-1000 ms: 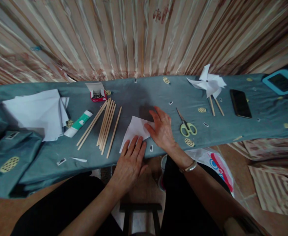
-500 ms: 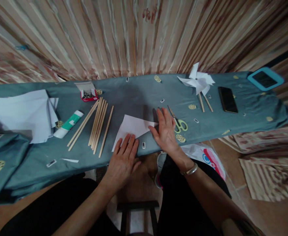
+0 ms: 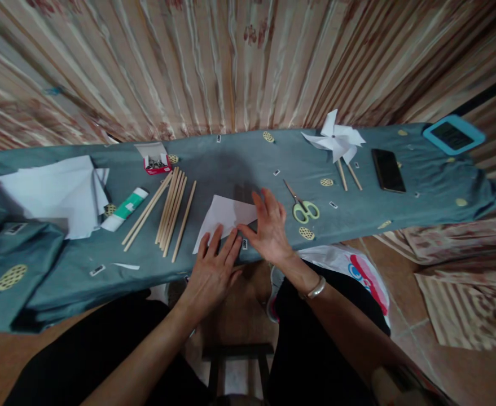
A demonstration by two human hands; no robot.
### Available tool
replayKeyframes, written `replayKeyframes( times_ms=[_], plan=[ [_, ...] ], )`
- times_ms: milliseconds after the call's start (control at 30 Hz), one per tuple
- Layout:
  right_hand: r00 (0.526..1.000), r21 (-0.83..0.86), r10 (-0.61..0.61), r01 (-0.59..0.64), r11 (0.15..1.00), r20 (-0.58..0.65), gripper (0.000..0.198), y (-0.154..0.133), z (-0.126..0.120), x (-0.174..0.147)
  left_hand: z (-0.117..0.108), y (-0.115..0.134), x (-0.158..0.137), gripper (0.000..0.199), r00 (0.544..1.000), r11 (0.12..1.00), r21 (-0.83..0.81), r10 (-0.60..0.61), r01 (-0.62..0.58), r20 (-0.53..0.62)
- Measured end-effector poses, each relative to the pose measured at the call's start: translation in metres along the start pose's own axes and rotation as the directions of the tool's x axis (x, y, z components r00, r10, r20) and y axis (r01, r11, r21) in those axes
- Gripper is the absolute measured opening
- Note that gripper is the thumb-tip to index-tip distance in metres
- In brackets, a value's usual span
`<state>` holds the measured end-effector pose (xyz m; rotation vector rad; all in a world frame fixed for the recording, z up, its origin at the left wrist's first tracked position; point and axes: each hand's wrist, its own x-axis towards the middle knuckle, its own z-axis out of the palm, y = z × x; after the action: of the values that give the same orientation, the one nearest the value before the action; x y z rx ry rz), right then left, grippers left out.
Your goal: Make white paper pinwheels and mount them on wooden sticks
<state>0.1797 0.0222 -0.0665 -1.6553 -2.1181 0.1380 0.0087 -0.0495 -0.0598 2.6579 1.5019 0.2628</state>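
A folded piece of white paper (image 3: 226, 214) lies on the green cloth in front of me, roughly a triangle. My left hand (image 3: 214, 262) presses on its near edge with fingers spread and stretched out. My right hand (image 3: 268, 228) rests over the paper's right corner, fingers extended and the thumb reaching toward my left fingertips. The hand hides that corner. Just right of it lie scissors (image 3: 302, 208) with light green handles. Several wooden sticks (image 3: 174, 211) lie left of the paper.
A stack of white paper (image 3: 57, 192), a green and white tube (image 3: 124, 210) and a red box of small metal pieces (image 3: 157, 163) lie on the left. To the right are paper pinwheels (image 3: 336, 138), a phone (image 3: 388, 170) and a blue-framed device (image 3: 454, 135). A curtain (image 3: 214, 67) hangs behind.
My right hand has slid left along the paper toward my left hand, away from the scissors. The left hand stays nearly in place on the paper. The view has shifted slightly.
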Motion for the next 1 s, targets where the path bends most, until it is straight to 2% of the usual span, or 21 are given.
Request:
replayKeyframes(
  times_ms=[67, 167, 267, 400, 567, 667, 833, 900, 1000],
  plan=[
    [1.000, 0.046, -0.009, 0.008, 0.999, 0.025, 0.063, -0.004, 0.003, -0.002, 0.000, 0.001, 0.000, 0.060, 1.000, 1.000, 0.008, -0.001, 0.001, 0.002],
    [0.999, 0.049, 0.035, -0.036, 0.998, 0.029, 0.063, 0.005, 0.004, 0.001, 0.002, -0.003, -0.007, 0.061, 1.000, 1.000, 0.021, 0.019, -0.019, -0.005],
    [0.997, 0.016, 0.072, -0.072, 0.997, -0.005, 0.061, 0.023, 0.003, 0.007, 0.003, -0.011, -0.025, 0.063, 0.999, 0.999, 0.035, 0.035, -0.034, -0.037],
    [0.996, 0.005, 0.056, -0.056, 0.998, -0.070, 0.056, 0.039, 0.002, 0.009, 0.002, -0.020, -0.053, 0.074, 0.996, 1.000, 0.003, 0.015, -0.014, -0.092],
    [0.996, -0.013, 0.063, -0.064, 0.998, -0.062, 0.055, 0.045, -0.004, 0.012, -0.002, -0.018, -0.073, 0.082, 0.992, 1.000, -0.010, -0.027, 0.026, -0.127],
    [1.000, 0.029, 0.016, -0.016, 0.999, -0.013, 0.053, 0.045, -0.007, 0.016, -0.002, -0.014, -0.077, 0.081, 0.988, 0.998, -0.022, -0.053, 0.050, -0.144],
    [0.984, 0.156, -0.151, 0.136, 0.978, 0.090, 0.045, 0.032, -0.014, 0.025, -0.002, -0.014, -0.079, 0.080, 0.988, 0.999, -0.021, -0.050, 0.048, -0.143],
    [0.980, 0.189, -0.155, 0.130, 0.973, 0.128, 0.044, 0.027, -0.020, 0.029, -0.002, -0.014, -0.080, 0.079, 0.989, 0.999, -0.019, -0.053, 0.051, -0.141],
    [0.971, 0.250, -0.087, 0.029, 0.968, 0.224, 0.044, 0.023, -0.032, 0.033, -0.003, -0.016, -0.082, 0.078, 0.988, 0.999, -0.022, -0.051, 0.049, -0.142]
  ],
)
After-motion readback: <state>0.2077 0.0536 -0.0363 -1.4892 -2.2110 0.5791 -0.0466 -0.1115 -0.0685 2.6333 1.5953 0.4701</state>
